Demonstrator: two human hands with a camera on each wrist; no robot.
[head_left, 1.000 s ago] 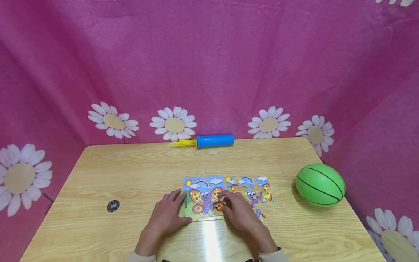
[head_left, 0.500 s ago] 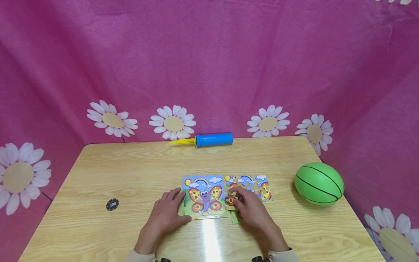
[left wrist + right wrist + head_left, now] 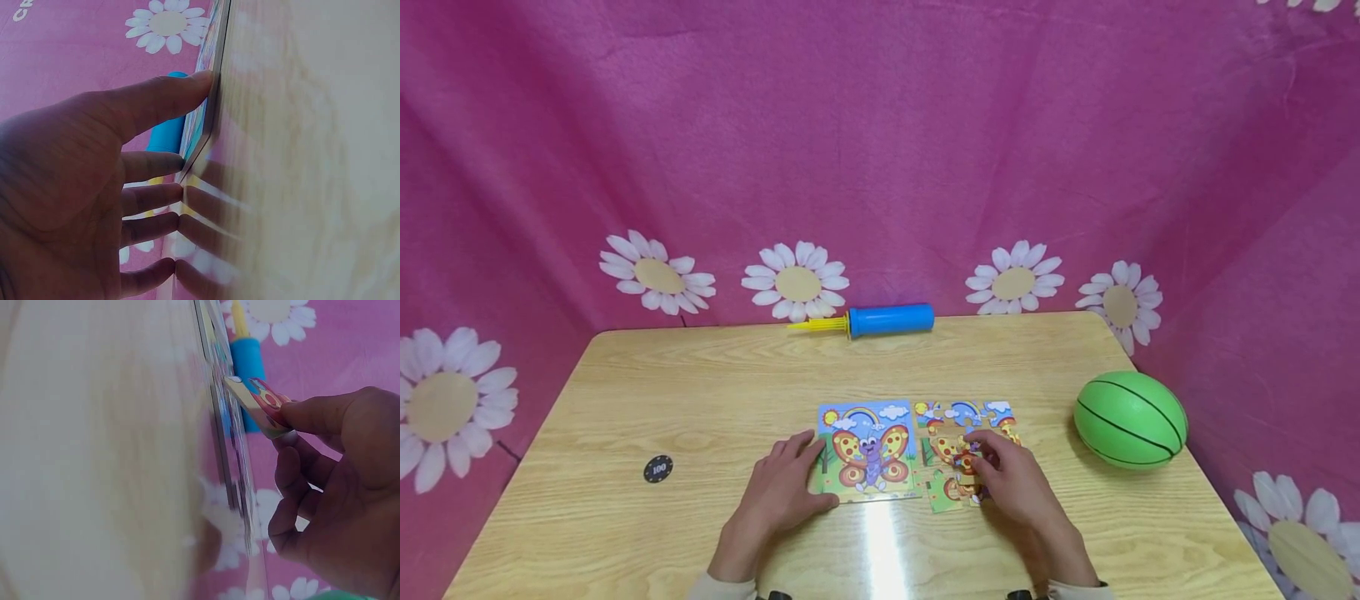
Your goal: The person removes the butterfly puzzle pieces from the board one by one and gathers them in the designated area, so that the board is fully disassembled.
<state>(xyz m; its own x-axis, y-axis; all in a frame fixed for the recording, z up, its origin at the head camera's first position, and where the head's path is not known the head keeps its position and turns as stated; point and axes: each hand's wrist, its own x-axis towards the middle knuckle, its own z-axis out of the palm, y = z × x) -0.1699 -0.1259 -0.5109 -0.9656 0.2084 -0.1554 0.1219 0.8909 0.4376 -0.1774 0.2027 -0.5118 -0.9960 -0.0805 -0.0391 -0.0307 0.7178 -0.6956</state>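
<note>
A square butterfly picture board [image 3: 871,454] lies flat on the wooden table. My left hand [image 3: 781,486] rests at its lower left corner, thumb along the near edge and the other fingers fairly straight, their tips on the tabletop. Right of the board, a partly assembled butterfly jigsaw puzzle [image 3: 942,451] lies with gaps between some pieces. Over its near right part, my right hand [image 3: 1011,475] pinches a puzzle piece [image 3: 265,403] with red and yellow rings between thumb and index finger. In the right wrist view the piece is tilted, and that hand's other fingers are curled.
A blue pump [image 3: 891,321] with a yellow nozzle lies along the table's far edge. To the right sits a green ball [image 3: 1131,420] with black lines. A black chip [image 3: 658,468] marked 100 is at the left. A pink flowered cloth [image 3: 880,167] hangs behind.
My right hand has carried the pinched puzzle piece rightward, from above the picture board to above the loose jigsaw pieces. My left hand has stayed at the board's corner.
</note>
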